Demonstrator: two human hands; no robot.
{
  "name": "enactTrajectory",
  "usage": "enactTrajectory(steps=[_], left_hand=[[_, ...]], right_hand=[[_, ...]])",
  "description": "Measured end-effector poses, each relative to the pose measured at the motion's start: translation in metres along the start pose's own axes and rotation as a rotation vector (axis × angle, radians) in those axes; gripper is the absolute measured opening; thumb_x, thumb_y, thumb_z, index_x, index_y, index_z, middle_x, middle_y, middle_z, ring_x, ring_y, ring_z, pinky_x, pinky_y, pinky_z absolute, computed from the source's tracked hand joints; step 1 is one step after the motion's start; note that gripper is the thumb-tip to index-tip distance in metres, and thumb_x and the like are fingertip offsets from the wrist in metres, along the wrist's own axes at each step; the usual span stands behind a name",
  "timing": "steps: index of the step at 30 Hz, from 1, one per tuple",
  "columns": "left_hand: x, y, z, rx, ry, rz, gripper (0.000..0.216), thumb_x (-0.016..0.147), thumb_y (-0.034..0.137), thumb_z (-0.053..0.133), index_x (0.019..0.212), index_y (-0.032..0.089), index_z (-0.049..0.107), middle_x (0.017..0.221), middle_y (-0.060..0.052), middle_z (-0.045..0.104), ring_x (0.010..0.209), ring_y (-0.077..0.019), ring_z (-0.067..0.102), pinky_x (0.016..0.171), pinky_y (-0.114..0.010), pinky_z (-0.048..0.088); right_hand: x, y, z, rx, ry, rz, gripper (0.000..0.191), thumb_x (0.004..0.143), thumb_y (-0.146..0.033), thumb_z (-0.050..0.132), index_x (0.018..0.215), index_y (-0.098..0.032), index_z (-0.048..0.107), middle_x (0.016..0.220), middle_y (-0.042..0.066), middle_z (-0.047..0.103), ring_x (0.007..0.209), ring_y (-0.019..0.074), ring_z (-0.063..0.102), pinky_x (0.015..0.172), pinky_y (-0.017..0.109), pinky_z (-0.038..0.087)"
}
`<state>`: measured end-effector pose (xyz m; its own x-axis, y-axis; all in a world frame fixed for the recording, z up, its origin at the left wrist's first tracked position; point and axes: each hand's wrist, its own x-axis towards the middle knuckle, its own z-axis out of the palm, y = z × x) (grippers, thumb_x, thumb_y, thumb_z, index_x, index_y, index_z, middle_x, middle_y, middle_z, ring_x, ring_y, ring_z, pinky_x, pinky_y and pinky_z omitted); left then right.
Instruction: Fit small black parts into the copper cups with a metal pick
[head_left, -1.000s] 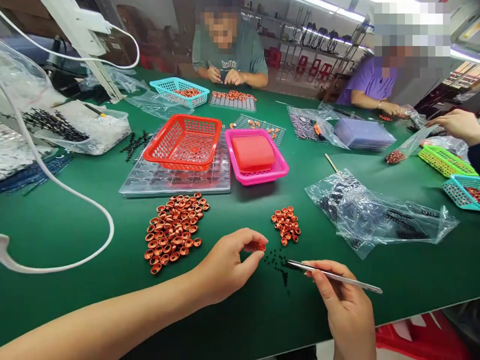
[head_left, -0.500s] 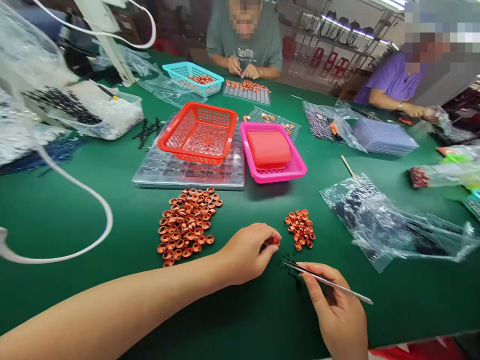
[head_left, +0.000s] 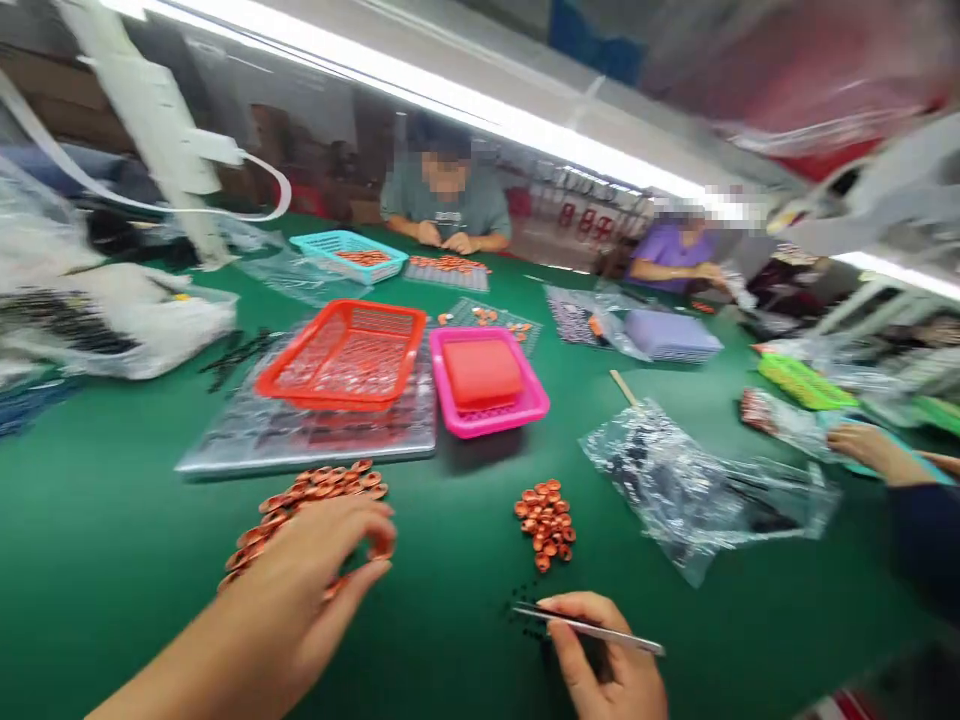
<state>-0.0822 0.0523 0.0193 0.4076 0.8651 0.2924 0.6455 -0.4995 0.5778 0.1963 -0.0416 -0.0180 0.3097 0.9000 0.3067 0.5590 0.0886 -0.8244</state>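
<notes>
My left hand [head_left: 330, 575] is over the near side of the larger pile of copper-coloured cup-shaped pieces [head_left: 330, 483], thumb and forefinger curled round one copper-coloured cup piece [head_left: 382, 545]; motion blurs it. Part of the pile is hidden behind this hand. My right hand [head_left: 607, 650] grips metal tweezers [head_left: 600, 631], their tips pointing left, close to several tiny black bits [head_left: 523, 600] on the green table [head_left: 450, 620]. A smaller pile of copper-coloured cup pieces [head_left: 545, 522] lies just beyond the tweezers.
Beyond the piles, a red basket [head_left: 341, 385] rests on stacked clear trays [head_left: 375, 445], beside a pink basket [head_left: 491, 425] holding a red block [head_left: 482, 370]. Clear plastic bags [head_left: 675, 480] lie to the right. A co-worker's hand [head_left: 870, 448] reaches in at right; two people sit across the table.
My left hand has moved left from near the black bits to the larger pile. My right hand stays by the black bits with the tweezers. The view has tilted up, and another person's arm appears at right.
</notes>
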Motion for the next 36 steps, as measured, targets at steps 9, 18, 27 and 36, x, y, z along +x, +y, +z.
enactTrajectory(steps=[9,18,27,36], left_hand=[[0.007,-0.041,0.014,-0.007,0.039,-0.045,0.011,0.086,0.039,0.052,0.092,0.032,0.060,0.100,0.003,0.067,0.091,-0.0224,0.061,0.082,-0.033,0.050],[-0.003,0.048,0.043,-0.102,-0.219,0.197,0.012,0.085,0.016,0.049,0.088,0.023,0.058,0.096,-0.004,0.062,0.086,-0.0165,0.061,0.076,-0.022,0.051],[-0.006,0.049,0.087,-0.142,-0.372,0.279,0.014,0.079,0.009,0.048,0.084,0.021,0.054,0.086,-0.005,0.060,0.079,-0.0198,0.053,0.069,-0.028,0.047],[-0.007,0.052,0.086,-0.257,-0.352,0.175,0.010,0.089,0.018,0.044,0.090,0.021,0.054,0.084,-0.003,0.061,0.078,-0.0178,0.054,0.073,-0.028,0.045]], right_hand=[[-0.004,0.006,0.005,0.072,0.024,0.019,0.025,0.084,-0.048,0.057,0.082,-0.026,0.069,0.076,0.000,0.070,0.068,0.0151,0.066,0.062,0.019,0.050],[-0.007,0.002,0.000,0.244,0.054,0.115,0.025,0.088,-0.046,0.055,0.089,-0.023,0.066,0.083,0.001,0.067,0.068,0.0143,0.064,0.066,0.021,0.051],[0.001,-0.005,-0.027,0.338,0.236,0.046,0.025,0.090,-0.045,0.055,0.090,-0.021,0.062,0.094,0.007,0.065,0.068,0.0175,0.065,0.062,0.028,0.057],[-0.005,0.013,-0.019,0.442,0.158,0.128,0.025,0.091,-0.043,0.053,0.096,-0.020,0.062,0.097,0.006,0.064,0.080,0.0197,0.068,0.075,0.032,0.059]])
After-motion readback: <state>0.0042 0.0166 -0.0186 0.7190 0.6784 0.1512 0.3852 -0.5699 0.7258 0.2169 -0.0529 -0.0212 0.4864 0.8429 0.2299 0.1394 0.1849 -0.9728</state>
